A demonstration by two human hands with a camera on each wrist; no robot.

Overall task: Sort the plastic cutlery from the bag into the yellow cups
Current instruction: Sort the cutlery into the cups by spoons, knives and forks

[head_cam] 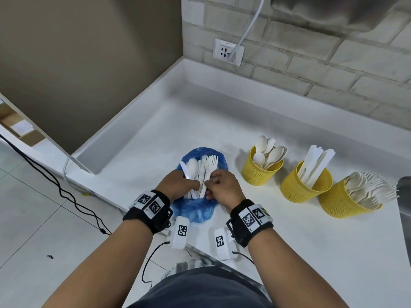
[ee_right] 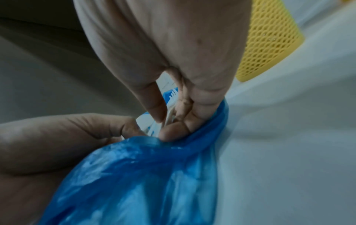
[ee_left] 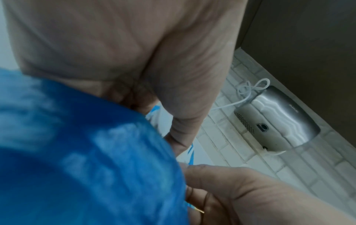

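White counter (head_cam: 278,230) carries a blue bag (head_cam: 195,210) with loose cutlery (head_cam: 203,172) on it, and three yellow cups (head_cam: 298,187) in a row to its right.

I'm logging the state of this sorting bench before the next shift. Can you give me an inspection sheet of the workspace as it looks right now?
Surface: white counter, set in a corner.
Job's things: blue bag lies flat with mixed white cutlery on it; three yellow cups in a row hold spoons, knives and forks.
Clutter: two white tagged boxes at the near edge.
Grippers: left hand and right hand both grip cutlery handles on the bag.
Cables: white cord plugged into the wall socket; black cable across the floor.
Surroundings: brick wall, metal hand dryer, tiled floor.
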